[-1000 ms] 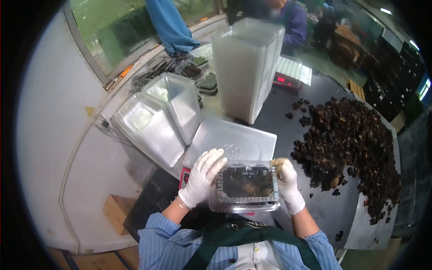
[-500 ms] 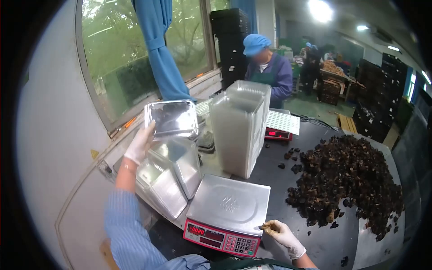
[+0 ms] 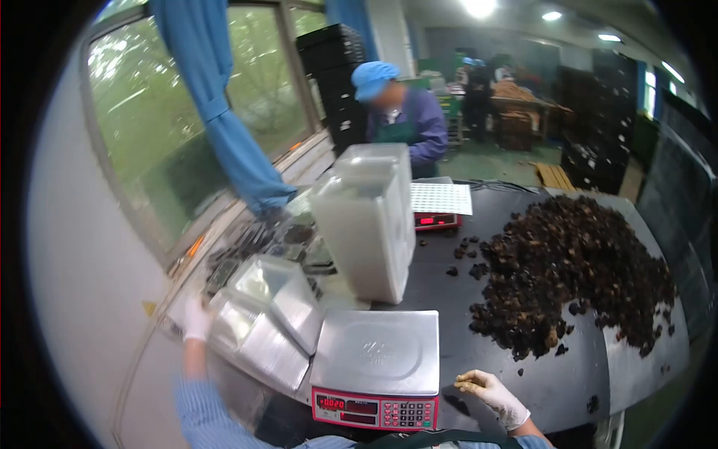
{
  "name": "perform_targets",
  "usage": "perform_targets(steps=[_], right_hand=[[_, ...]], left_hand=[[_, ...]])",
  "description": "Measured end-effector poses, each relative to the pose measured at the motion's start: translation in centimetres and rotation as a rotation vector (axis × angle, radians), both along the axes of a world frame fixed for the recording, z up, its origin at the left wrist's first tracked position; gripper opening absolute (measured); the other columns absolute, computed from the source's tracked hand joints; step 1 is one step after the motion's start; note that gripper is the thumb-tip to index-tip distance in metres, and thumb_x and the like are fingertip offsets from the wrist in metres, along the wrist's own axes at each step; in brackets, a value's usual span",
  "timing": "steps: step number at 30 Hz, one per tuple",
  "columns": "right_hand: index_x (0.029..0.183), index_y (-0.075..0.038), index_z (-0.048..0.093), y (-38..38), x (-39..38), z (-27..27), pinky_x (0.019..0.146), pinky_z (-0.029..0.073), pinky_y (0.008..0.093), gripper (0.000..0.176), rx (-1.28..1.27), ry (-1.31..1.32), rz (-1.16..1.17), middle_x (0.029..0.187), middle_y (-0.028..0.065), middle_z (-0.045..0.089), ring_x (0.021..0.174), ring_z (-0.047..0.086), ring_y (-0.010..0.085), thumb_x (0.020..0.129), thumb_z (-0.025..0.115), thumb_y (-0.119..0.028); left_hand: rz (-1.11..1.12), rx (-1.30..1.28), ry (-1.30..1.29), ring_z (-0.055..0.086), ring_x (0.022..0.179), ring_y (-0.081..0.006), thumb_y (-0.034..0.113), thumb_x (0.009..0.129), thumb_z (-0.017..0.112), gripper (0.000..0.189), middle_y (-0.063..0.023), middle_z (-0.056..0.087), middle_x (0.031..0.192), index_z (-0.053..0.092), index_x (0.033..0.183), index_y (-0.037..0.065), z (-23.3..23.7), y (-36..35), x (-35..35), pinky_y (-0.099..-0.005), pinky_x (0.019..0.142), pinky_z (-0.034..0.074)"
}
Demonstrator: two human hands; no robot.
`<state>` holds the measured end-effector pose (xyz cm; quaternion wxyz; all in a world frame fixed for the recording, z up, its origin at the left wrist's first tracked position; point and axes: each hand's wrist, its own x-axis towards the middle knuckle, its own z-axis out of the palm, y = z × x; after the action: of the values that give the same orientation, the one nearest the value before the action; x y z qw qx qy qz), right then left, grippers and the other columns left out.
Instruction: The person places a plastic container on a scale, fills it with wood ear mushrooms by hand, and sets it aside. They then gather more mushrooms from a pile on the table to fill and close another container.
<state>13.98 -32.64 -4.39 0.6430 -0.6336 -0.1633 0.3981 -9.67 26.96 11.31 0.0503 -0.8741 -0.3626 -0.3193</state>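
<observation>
My left hand (image 3: 197, 318), in a white glove and smeared by motion, is beside the left edge of the nested clear plastic trays (image 3: 258, 340); its fingers cannot be made out. To the right of these trays lies the silver plate of a red-framed scale (image 3: 378, 352). My right hand (image 3: 493, 398), also gloved, hovers over the dark tabletop just right of the scale. Its stained fingertips are pressed together, and whatever they hold is too small to name. A heap of dark brown, crinkled pieces (image 3: 572, 277) covers the right part of the table.
A tall stack of clear containers (image 3: 363, 232) rises behind the scale. Beyond it are a second scale (image 3: 437, 221) with a white dotted sheet and a co-worker in a blue cap (image 3: 407, 123). Lidded dark packs (image 3: 250, 239) lie near the window.
My left hand has come down and left, and the shiny clear tray it held up is no longer in it. My right hand stays near the scale. The view has shifted right.
</observation>
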Motion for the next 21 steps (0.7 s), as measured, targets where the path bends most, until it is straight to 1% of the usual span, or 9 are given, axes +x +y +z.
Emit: perform_targets(steps=[2,4,6,9,12,15,17,19,21], right_hand=[[0.115,0.003,0.055,0.1,-0.3,0.1,0.091,0.046,0.0270,0.024,-0.013,-0.036,0.020,0.110,0.0113,0.063,0.104,0.059,0.0165,0.092,0.057,-0.006],[0.115,0.003,0.055,-0.1,-0.7,-0.4,0.092,0.045,0.0258,0.025,-0.006,-0.013,0.024,0.111,0.0096,0.063,0.104,0.059,0.0150,0.093,0.057,-0.008],[0.115,0.002,0.056,-0.3,-1.0,-0.1,0.093,0.045,0.0253,0.025,-0.001,0.006,0.033,0.112,0.0087,0.062,0.104,0.058,0.0140,0.093,0.057,-0.009],[0.115,0.002,0.056,-0.7,-1.5,-0.9,0.093,0.045,0.0250,0.025,0.037,0.015,0.020,0.111,0.0092,0.063,0.105,0.058,0.0137,0.093,0.057,-0.009],[0.116,0.002,0.056,-0.8,-2.2,-1.8,0.092,0.045,0.0248,0.025,0.052,-0.001,0.034,0.110,0.0093,0.063,0.105,0.058,0.0139,0.094,0.056,-0.010],[0.116,0.003,0.056,-1.0,-2.5,-2.4,0.092,0.044,0.0253,0.026,0.027,-0.023,0.053,0.110,0.0099,0.064,0.106,0.058,0.0146,0.094,0.055,-0.012],[0.117,0.003,0.056,-1.0,-2.7,-3.1,0.092,0.044,0.0259,0.027,0.012,-0.037,0.079,0.111,0.0106,0.064,0.106,0.058,0.0152,0.094,0.055,-0.013],[0.118,0.002,0.056,-0.8,-3.0,-3.9,0.093,0.044,0.0266,0.029,0.005,-0.061,0.116,0.112,0.0113,0.064,0.106,0.058,0.0157,0.094,0.055,-0.014],[0.118,0.002,0.056,-0.9,-3.2,-2.9,0.093,0.044,0.0270,0.029,0.015,-0.056,0.139,0.113,0.0114,0.064,0.106,0.058,0.0162,0.094,0.055,-0.015]], left_hand=[[0.054,0.116,-0.023,0.057,0.070,-0.0385,0.011,0.061,0.069,0.017,-0.0196,0.058,0.070,0.058,0.071,0.001,-0.4,0.2,0.5,-0.0430,0.065,0.046],[0.058,0.156,-0.044,0.057,0.070,-0.0372,0.009,0.062,0.067,0.015,-0.0178,0.058,0.070,0.057,0.070,0.002,-0.6,0.7,0.3,-0.0429,0.065,0.045],[0.119,0.137,0.035,0.058,0.075,-0.0343,0.010,0.069,0.069,0.017,-0.0176,0.059,0.077,0.059,0.080,0.001,-0.3,0.3,0.0,-0.0413,0.068,0.046],[0.098,0.041,-0.279,0.056,0.076,-0.0299,0.013,0.080,0.066,0.018,-0.0156,0.055,0.078,0.057,0.084,-0.001,1.3,-1.9,0.4,-0.0378,0.072,0.045],[0.033,0.014,-0.530,0.052,0.082,-0.0222,0.015,0.089,0.061,0.019,-0.0117,0.053,0.086,0.054,0.097,-0.002,1.8,-2.3,0.0,-0.0347,0.076,0.043],[-0.267,-0.109,-0.672,0.048,0.089,-0.0173,0.013,0.092,0.059,0.025,-0.0082,0.051,0.097,0.050,0.111,0.000,1.8,-8.2,1.5,-0.0323,0.081,0.042],[-0.372,-0.276,-0.705,0.048,0.093,-0.0136,0.005,0.089,0.060,0.034,-0.0056,0.051,0.103,0.047,0.121,0.002,2.3,-17.5,4.0,-0.0278,0.081,0.043],[-0.527,-0.501,-0.604,0.051,0.093,-0.0126,-0.004,0.085,0.059,0.045,-0.0057,0.051,0.106,0.045,0.127,0.004,-1.4,-19.2,4.5,-0.0243,0.077,0.045],[-0.642,-0.590,-0.240,0.055,0.090,-0.0124,-0.008,0.079,0.059,0.052,-0.0052,0.053,0.104,0.045,0.128,0.004,-3.2,-23.1,5.3,-0.0228,0.071,0.046]])
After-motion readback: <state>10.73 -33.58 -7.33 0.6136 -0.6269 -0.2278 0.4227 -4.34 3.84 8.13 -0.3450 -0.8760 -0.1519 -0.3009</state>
